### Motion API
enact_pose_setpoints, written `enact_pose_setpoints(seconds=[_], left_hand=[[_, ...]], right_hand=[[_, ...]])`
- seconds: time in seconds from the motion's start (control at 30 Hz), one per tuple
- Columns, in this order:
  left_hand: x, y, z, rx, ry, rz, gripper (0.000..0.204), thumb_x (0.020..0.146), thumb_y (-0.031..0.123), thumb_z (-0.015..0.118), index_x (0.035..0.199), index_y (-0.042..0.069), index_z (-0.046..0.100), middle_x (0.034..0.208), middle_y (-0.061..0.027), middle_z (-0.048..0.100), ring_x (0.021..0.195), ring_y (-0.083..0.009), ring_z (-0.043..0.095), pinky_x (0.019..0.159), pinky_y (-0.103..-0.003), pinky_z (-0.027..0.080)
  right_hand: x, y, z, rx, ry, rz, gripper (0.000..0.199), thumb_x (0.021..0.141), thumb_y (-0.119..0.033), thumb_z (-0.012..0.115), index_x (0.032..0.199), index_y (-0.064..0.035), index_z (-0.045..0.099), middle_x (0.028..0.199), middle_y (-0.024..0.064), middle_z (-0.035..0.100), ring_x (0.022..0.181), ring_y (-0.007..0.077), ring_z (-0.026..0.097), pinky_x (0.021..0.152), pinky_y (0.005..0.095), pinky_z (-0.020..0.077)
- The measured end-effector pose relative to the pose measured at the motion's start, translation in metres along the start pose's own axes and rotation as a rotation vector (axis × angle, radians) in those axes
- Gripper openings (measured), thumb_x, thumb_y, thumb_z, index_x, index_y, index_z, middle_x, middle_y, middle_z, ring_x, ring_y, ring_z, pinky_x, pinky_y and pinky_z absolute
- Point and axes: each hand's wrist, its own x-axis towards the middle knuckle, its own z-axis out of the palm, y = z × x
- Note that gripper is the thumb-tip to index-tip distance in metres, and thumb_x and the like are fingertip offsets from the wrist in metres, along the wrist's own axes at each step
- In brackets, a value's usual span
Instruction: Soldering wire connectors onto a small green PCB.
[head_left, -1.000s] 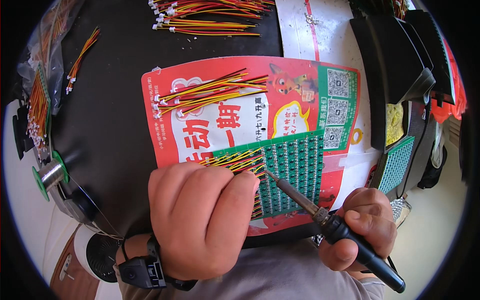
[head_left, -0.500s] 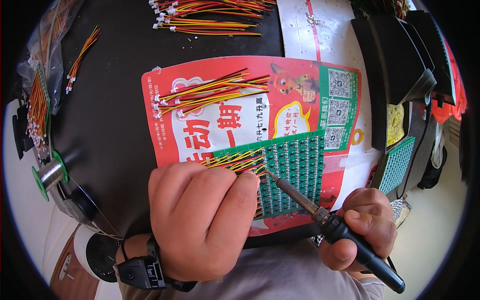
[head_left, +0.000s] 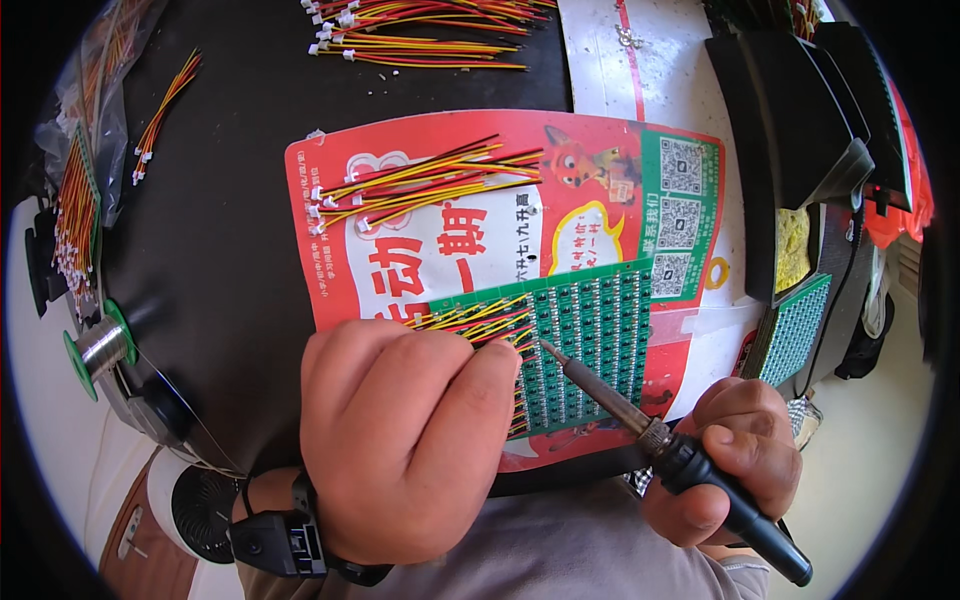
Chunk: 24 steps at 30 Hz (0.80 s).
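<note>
My right hand (head_left: 745,455) grips a black-handled soldering iron (head_left: 610,398). Its tip rests at, or just over, a green circuit board panel (head_left: 590,340) made up of many small repeated boards. My left hand (head_left: 410,430) is closed in a pinch over the panel's left part, a wire's end (head_left: 521,349) showing at its fingertips. Red, yellow and black wires (head_left: 480,318) lie in a row along the panel beside the fingers; the hand covers their other ends. Beyond the panel, a bunch of loose wires with white plugs (head_left: 430,185) lies on a printed red sheet (head_left: 305,250).
A solder wire spool (head_left: 100,345) stands at the left, near bagged wire bundles (head_left: 78,215). More plugged wires (head_left: 430,45) lie at the far edge. To the right are a black stand (head_left: 790,140), a yellow sponge (head_left: 792,255) and stacked green panels (head_left: 795,330).
The soldering iron's tip has shifted slightly to the right, and my right hand has moved a little with it. My left hand stays almost in place.
</note>
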Motion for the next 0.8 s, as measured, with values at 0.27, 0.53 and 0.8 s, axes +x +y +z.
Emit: enact_pose_setpoints(seconds=[0.27, 0.53, 0.8], left_hand=[[-0.0003, -0.0014, -0.0016, 0.000, -0.014, 0.014, 0.027, 0.065, -0.006, 0.080, 0.090, 0.000, 0.071, 0.080, -0.0101, 0.060, 0.068, -0.0284, 0.056, 0.058, -0.036, 0.045], [0.0019, -0.0021, -0.0028, -0.014, -0.008, 0.024, 0.026, 0.065, -0.007, 0.079, 0.089, -0.001, 0.070, 0.077, -0.0101, 0.059, 0.065, -0.0278, 0.055, 0.057, -0.036, 0.045], [0.0021, -0.0029, -0.0011, -0.009, 0.003, 0.029, 0.025, 0.064, -0.009, 0.078, 0.086, -0.001, 0.070, 0.075, -0.0099, 0.059, 0.064, -0.0277, 0.055, 0.056, -0.036, 0.044]], right_hand=[[0.0047, 0.0043, 0.0056, 0.056, 0.074, -0.064, 0.049, 0.081, -0.038, 0.084, 0.095, 0.0014, 0.059, 0.063, 0.0031, 0.054, 0.048, 0.0161, 0.050, 0.040, 0.0267, 0.0385], [0.0047, 0.0029, 0.0040, 0.061, 0.041, -0.064, 0.049, 0.081, -0.036, 0.085, 0.096, 0.0018, 0.059, 0.063, 0.0029, 0.054, 0.048, 0.0161, 0.051, 0.041, 0.0266, 0.0388], [0.0001, 0.0035, 0.0019, 0.005, 0.009, -0.062, 0.040, 0.100, -0.043, 0.056, 0.106, -0.0034, 0.054, 0.065, 0.0044, 0.045, 0.053, 0.0137, 0.042, 0.043, 0.0287, 0.0318]])
